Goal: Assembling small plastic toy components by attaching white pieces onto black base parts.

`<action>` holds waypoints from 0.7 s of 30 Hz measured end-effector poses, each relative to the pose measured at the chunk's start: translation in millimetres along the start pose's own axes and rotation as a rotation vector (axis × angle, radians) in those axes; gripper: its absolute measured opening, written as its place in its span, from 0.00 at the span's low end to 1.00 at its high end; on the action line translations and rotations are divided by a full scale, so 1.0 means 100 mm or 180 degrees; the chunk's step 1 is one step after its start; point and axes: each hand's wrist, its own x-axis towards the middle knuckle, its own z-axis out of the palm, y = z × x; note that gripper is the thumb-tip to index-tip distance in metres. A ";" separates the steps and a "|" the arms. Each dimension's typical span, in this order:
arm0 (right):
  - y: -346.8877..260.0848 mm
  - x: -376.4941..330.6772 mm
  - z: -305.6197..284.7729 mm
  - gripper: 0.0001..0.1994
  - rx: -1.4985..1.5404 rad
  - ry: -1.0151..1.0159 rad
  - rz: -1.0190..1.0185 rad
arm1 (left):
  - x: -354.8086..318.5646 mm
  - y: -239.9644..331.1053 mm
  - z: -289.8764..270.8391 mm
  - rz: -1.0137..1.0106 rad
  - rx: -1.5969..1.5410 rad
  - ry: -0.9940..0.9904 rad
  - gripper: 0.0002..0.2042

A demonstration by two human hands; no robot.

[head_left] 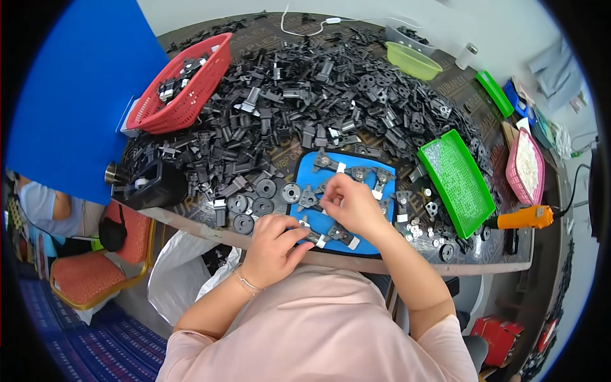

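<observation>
On the blue mat [328,213] lie several black plastic parts, most with a white tab, among them one at the top [323,161] and one near the lower edge [342,235]. My left hand [272,248] is closed at the mat's lower left, thumb and fingers on a black part with a white tab [314,237]. Over the middle of the mat, my right hand [351,202] is closed in a pinch; what its fingertips hold is hidden. Just left of those fingertips lies a three-armed black part [309,198]. Round black discs [265,188] lie left of the mat.
A large heap of black plastic pieces [299,89] spreads behind the mat. A red basket [137,118] stands far left, a green tray [455,184] to the right. Small metal pieces [417,230] lie between mat and tray. An orange-handled tool [525,218] sits at the right edge.
</observation>
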 end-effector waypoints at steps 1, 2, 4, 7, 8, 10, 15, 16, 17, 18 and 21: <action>0.01 0.06 0.07 0.10 -0.0016 -0.0027 -0.0014 | -0.04 -0.02 -0.03 -0.0021 0.0003 0.0027 0.11; 0.03 0.12 0.15 0.10 -0.0237 0.0005 -0.0072 | -0.08 -0.04 -0.06 -0.0079 0.0035 0.0086 0.11; -0.01 0.17 0.23 0.10 -0.0460 -0.0011 -0.0153 | -0.17 -0.10 -0.14 -0.0181 0.0083 0.0169 0.11; -0.09 0.17 0.27 0.10 -0.0673 0.0059 -0.0208 | -0.24 -0.19 -0.21 -0.0230 0.0106 0.0200 0.11; -0.09 0.18 0.30 0.10 -0.0677 0.0048 -0.0210 | -0.26 -0.22 -0.21 -0.0216 0.0073 0.0210 0.11; -0.07 0.17 0.32 0.10 -0.0700 0.0215 -0.0239 | -0.26 -0.23 -0.20 -0.0205 0.0026 0.0228 0.11; -0.05 0.13 0.30 0.10 -0.0598 0.0228 -0.0194 | -0.20 -0.20 -0.16 -0.0218 -0.0020 0.0144 0.11; -0.03 0.12 0.30 0.10 -0.0560 0.0234 -0.0264 | -0.19 -0.20 -0.15 -0.0203 -0.0033 0.0135 0.11; -0.02 0.12 0.29 0.10 -0.0564 0.0253 -0.0249 | -0.19 -0.20 -0.14 -0.0198 -0.0023 0.0122 0.11; -0.02 0.11 0.28 0.10 -0.0551 0.0222 -0.0186 | -0.17 -0.19 -0.12 -0.0192 -0.0018 0.0112 0.11; 0.04 0.11 0.25 0.10 -0.0533 0.0225 -0.0205 | -0.12 -0.15 -0.07 -0.0156 -0.0003 0.0111 0.11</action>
